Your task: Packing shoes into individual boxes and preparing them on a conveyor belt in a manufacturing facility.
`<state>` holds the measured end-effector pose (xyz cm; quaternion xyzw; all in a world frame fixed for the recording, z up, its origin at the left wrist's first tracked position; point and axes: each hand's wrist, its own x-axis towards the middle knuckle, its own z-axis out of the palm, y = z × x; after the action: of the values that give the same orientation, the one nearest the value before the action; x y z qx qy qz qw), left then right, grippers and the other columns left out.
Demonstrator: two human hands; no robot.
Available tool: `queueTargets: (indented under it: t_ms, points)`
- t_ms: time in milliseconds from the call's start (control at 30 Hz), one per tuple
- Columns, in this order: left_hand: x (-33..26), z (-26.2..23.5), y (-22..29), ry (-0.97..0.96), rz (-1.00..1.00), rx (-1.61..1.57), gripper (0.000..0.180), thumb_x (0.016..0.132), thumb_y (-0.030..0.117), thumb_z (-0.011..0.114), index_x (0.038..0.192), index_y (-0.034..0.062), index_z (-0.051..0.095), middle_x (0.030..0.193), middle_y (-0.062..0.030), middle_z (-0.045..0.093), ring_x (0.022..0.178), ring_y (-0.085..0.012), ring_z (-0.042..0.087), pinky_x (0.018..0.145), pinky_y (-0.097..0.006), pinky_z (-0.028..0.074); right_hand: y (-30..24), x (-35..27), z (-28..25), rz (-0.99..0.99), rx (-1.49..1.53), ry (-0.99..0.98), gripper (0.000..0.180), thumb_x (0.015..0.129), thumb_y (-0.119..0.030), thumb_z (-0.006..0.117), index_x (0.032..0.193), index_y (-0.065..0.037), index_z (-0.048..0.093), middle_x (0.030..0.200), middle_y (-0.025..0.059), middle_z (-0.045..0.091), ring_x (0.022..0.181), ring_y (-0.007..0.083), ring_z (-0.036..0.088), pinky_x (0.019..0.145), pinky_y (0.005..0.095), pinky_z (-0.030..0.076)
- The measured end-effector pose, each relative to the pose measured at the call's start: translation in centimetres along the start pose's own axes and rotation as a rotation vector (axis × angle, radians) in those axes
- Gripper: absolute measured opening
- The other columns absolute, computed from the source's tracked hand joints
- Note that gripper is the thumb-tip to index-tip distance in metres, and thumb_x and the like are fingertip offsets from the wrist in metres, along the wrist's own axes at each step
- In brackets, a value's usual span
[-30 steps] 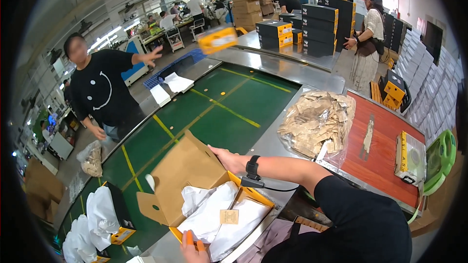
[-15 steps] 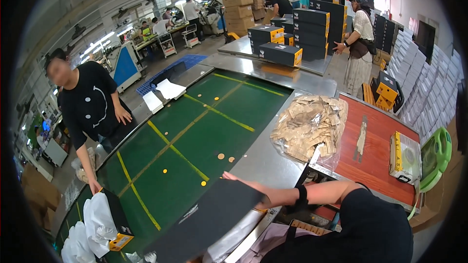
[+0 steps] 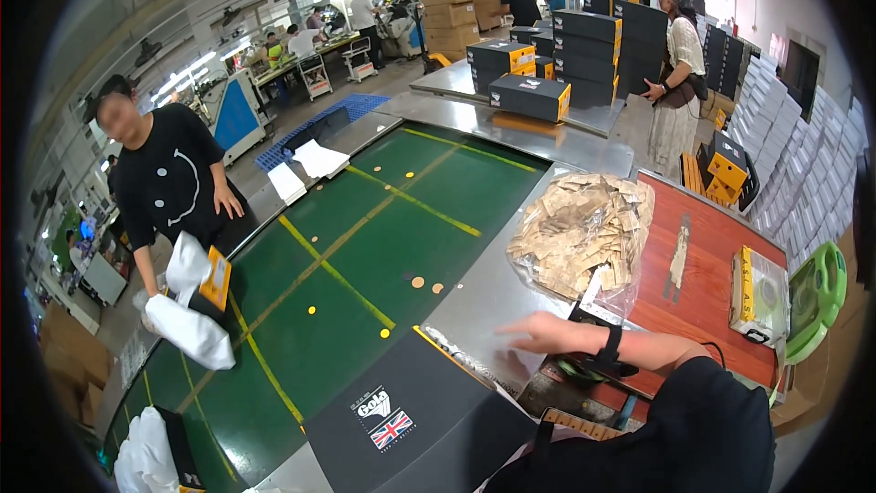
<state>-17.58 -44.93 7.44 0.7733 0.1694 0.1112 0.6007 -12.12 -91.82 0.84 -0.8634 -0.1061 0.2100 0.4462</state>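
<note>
A black shoebox (image 3: 415, 424) with a white print and a small flag on its lid lies in front of me at the near edge of the green work surface (image 3: 342, 260). Its lid is down, with a yellow edge at the far side. My right hand (image 3: 540, 334) is just right of the box, above the metal border and apart from the lid. Its fingers are stretched out, slightly blurred, and hold nothing. My left hand is out of view. Beyond my right hand sits a clear plastic bag (image 3: 579, 237) full of small brown paper pieces.
Across the belt a co-worker (image 3: 178, 164) handles a white-wrapped bundle (image 3: 192, 329) beside a black and yellow box (image 3: 215, 283). Another white-wrapped bundle (image 3: 146, 456) lies near left. On the red board (image 3: 698, 265) is a clear-lidded case (image 3: 757, 297). Stacked shoeboxes (image 3: 584, 46) stand at the back.
The shoebox lid, tilted half a second ago with my right hand at its edge, now lies down. My right hand has moved off it to the right. The co-worker's box and bundle have shifted.
</note>
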Motion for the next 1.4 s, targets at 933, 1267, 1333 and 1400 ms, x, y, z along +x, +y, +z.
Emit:
queueTargets:
  t_ms: [933,1267,1333,1400]
  points:
    - [-5.0,1.6,-0.6,-0.068,-0.307,-0.345,0.052,0.102,0.036,0.044,0.136,-0.0035,0.046,0.134,-0.0126,0.051,0.121,-0.0247,0.047,0.107,-0.035,0.032,-8.5,3.0,3.7,-0.250,0.979,0.002,0.089,0.098,-0.058,0.038,0.152,-0.010,-0.015,0.160,0.0137,-0.009,0.147,0.0220,-0.005,0.118,0.0372,0.003]
    - [2.8,1.5,-0.5,-0.301,0.208,0.152,0.043,0.099,0.023,0.053,0.130,-0.0061,0.051,0.123,-0.0142,0.058,0.108,-0.0218,0.054,0.094,-0.034,0.043,-13.1,5.9,0.4,-0.317,0.603,0.262,0.060,0.103,-0.040,0.038,0.150,-0.008,0.018,0.153,0.0136,0.021,0.142,0.0242,0.020,0.115,0.0357,0.019]
    - [2.8,1.9,1.4,-0.244,0.287,0.195,0.041,0.098,0.022,0.055,0.129,-0.0046,0.052,0.119,-0.0123,0.059,0.103,-0.0212,0.056,0.090,-0.034,0.045,-14.4,5.1,0.1,-0.288,0.824,0.177,0.057,0.104,-0.038,0.037,0.150,-0.009,0.020,0.151,0.0132,0.024,0.141,0.0233,0.023,0.114,0.0349,0.021]
    - [3.5,2.6,3.3,-0.159,0.533,0.405,0.031,0.093,0.020,0.062,0.115,-0.0013,0.060,0.107,-0.0106,0.062,0.088,-0.0230,0.059,0.079,-0.037,0.049,-15.2,4.4,-0.2,-0.256,1.040,0.099,0.054,0.104,-0.036,0.037,0.149,-0.011,0.021,0.150,0.0128,0.026,0.139,0.0224,0.026,0.113,0.0341,0.024]
